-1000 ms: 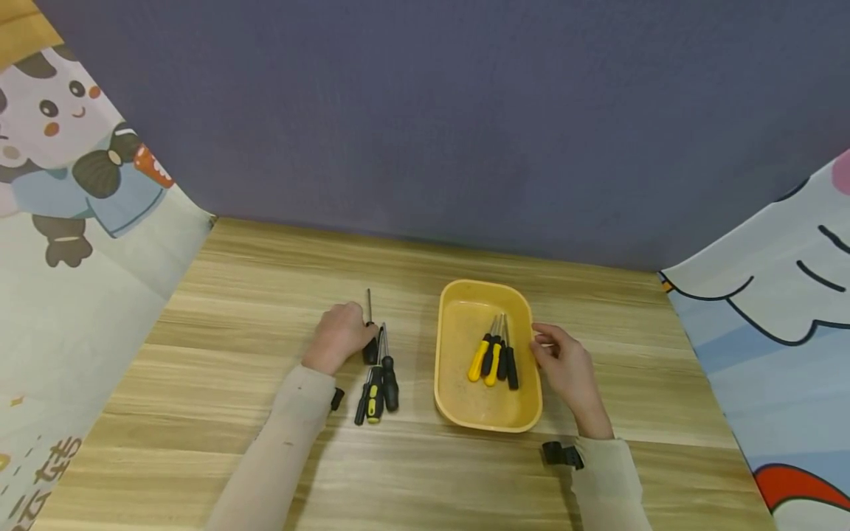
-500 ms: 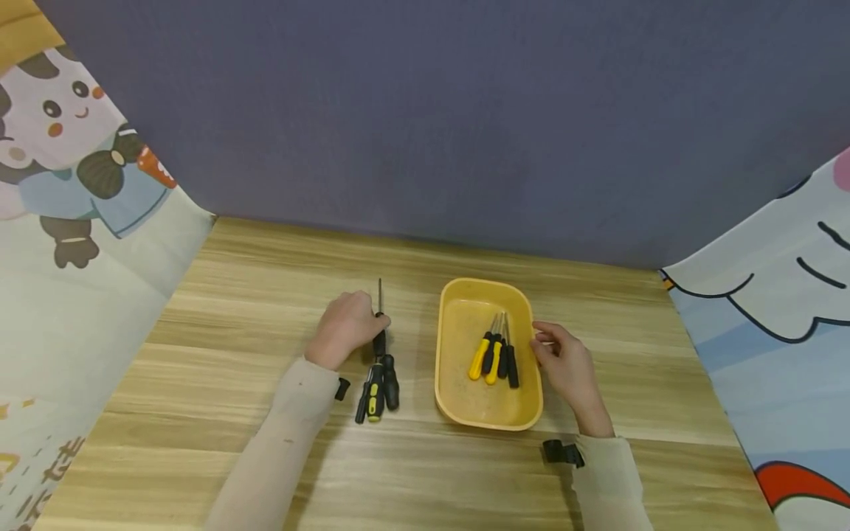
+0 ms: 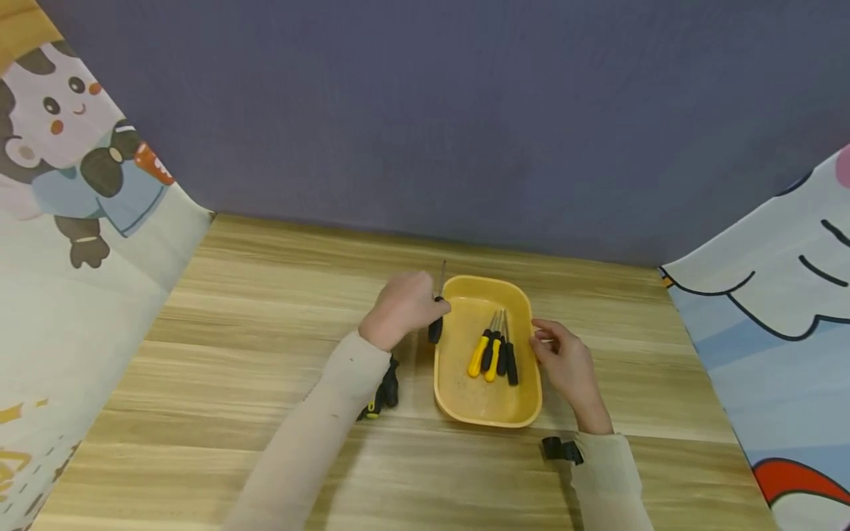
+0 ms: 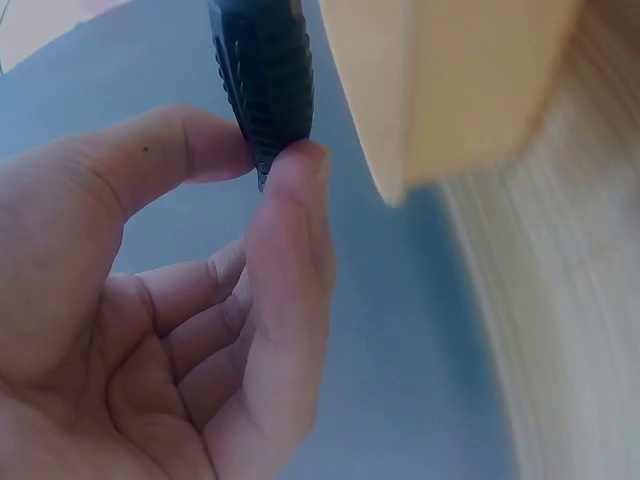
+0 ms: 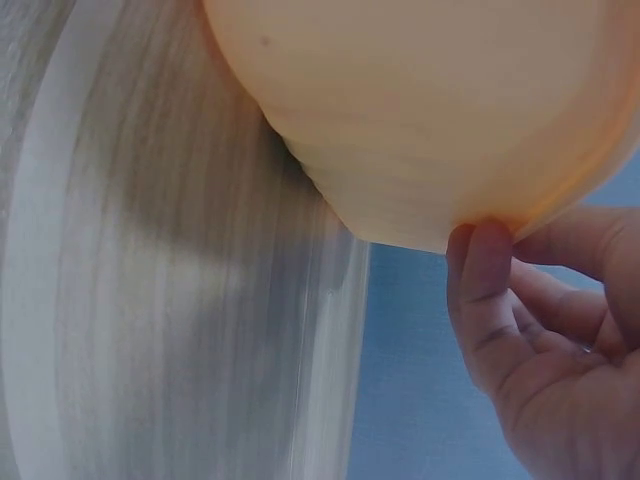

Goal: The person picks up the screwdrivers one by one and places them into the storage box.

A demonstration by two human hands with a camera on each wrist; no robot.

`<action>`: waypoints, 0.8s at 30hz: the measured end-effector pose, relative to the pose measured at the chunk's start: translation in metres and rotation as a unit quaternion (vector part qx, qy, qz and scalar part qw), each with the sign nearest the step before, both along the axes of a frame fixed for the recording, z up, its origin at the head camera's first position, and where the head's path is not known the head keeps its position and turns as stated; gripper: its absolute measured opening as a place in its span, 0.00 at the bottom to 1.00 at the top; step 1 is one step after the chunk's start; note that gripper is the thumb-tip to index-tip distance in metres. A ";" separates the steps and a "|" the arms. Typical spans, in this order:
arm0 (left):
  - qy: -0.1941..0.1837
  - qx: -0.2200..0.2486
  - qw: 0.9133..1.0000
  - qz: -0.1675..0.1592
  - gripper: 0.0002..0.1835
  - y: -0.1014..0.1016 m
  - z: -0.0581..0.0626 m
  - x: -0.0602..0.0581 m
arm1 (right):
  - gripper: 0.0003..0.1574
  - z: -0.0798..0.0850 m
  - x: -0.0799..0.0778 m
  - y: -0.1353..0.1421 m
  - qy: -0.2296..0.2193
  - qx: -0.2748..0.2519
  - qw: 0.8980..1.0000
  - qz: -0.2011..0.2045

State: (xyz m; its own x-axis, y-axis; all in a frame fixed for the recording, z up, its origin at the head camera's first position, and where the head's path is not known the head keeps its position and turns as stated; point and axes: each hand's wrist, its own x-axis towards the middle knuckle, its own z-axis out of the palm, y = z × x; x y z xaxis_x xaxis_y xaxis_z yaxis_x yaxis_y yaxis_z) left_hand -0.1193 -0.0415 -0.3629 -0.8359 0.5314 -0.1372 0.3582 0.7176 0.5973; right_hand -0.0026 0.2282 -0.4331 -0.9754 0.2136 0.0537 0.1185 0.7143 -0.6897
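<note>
My left hand point(image 3: 403, 306) pinches a black screwdriver point(image 3: 435, 324) by its handle, between thumb and fingertips. The screwdriver hangs over the left rim of a yellow plastic bin point(image 3: 488, 413), its thin shaft pointing away from me. In the left wrist view the ribbed black handle point(image 4: 265, 75) shows above the fingertips. My right hand point(image 3: 567, 369) holds the bin's right edge with thumb and fingertips. Inside the bin lie several screwdrivers point(image 3: 493, 354) with yellow or black handles, side by side.
More screwdrivers point(image 3: 388, 387) with black and black-yellow handles lie on the wooden table point(image 3: 252, 317), partly hidden by my left sleeve. A dark blue-grey panel point(image 3: 425, 133) rises behind the table. Printed cloths point(image 3: 783, 310) flank both sides.
My left hand has lifted the black screwdriver off the table group and carried it right to the bin's left rim. My right hand and the bin stay put.
</note>
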 end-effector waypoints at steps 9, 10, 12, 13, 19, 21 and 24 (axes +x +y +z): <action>-0.040 -0.012 0.997 -0.067 0.28 0.055 -0.006 0.007 | 0.21 0.000 -0.001 0.001 -0.004 -0.012 1.000 -0.002; -0.035 -0.022 0.996 -0.076 0.27 0.061 -0.008 0.008 | 0.21 0.001 -0.001 0.001 -0.004 -0.011 1.000 -0.003; -0.029 -0.041 0.995 -0.091 0.27 0.073 -0.012 0.012 | 0.21 0.001 -0.001 0.001 -0.002 -0.009 1.000 -0.002; -0.032 -0.046 0.994 -0.095 0.26 0.078 -0.013 0.013 | 0.21 0.002 -0.001 0.001 -0.001 -0.008 1.000 -0.002; -0.070 -0.079 0.990 -0.093 0.21 0.105 -0.021 0.022 | 0.20 0.002 -0.002 0.000 0.003 -0.016 1.000 -0.007; -0.069 -0.094 0.989 -0.089 0.16 0.111 -0.024 0.023 | 0.20 0.003 -0.002 0.000 0.001 -0.020 1.000 -0.009; -0.065 -0.111 0.988 -0.082 0.10 0.117 -0.029 0.026 | 0.21 0.003 -0.001 0.000 -0.003 -0.023 1.000 -0.011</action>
